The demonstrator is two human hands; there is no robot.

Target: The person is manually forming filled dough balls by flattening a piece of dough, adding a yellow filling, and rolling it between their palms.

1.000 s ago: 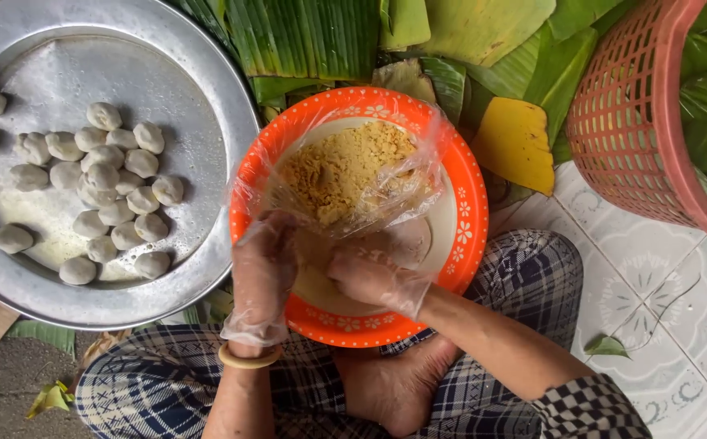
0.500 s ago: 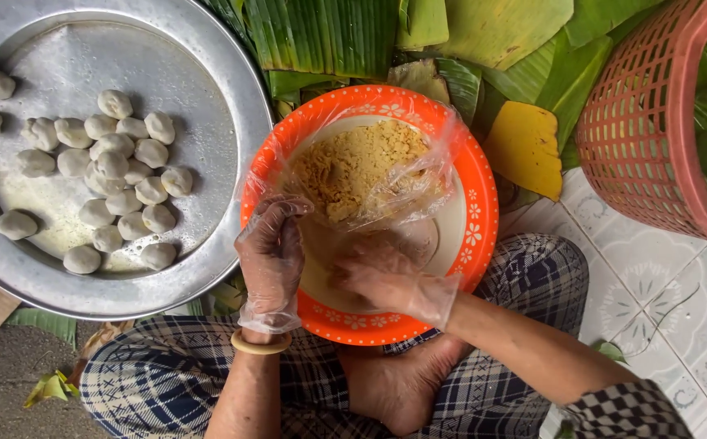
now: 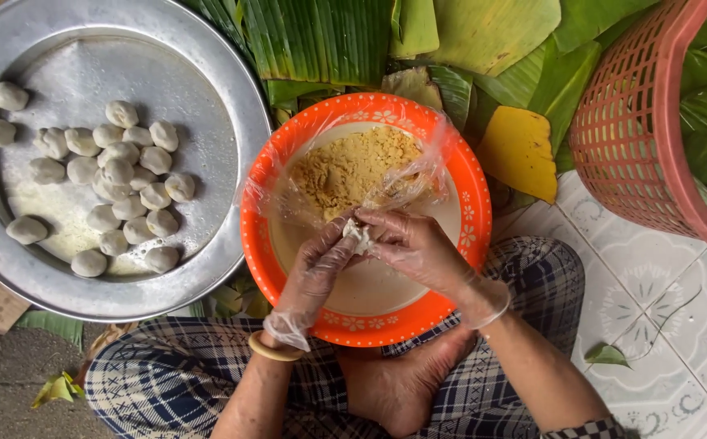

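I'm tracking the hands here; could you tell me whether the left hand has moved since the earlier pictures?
Yes. The left hand has shifted right along the orange bowl, meeting the right hand around a small white lump.

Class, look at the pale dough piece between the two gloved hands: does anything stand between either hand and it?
Only the thin clear gloves. The left hand and right hand pinch the dough piece directly, above the orange plate.

Hands brought together over the plate, dough piece now exposed

The left hand in a clear plastic glove (image 3: 321, 264) and the right hand in a clear plastic glove (image 3: 414, 248), earlier spread lower over the round orange-rimmed plate (image 3: 260, 244), have risen and closed fingertip to fingertip around a small white lump of dough (image 3: 359, 235), previously not visible.
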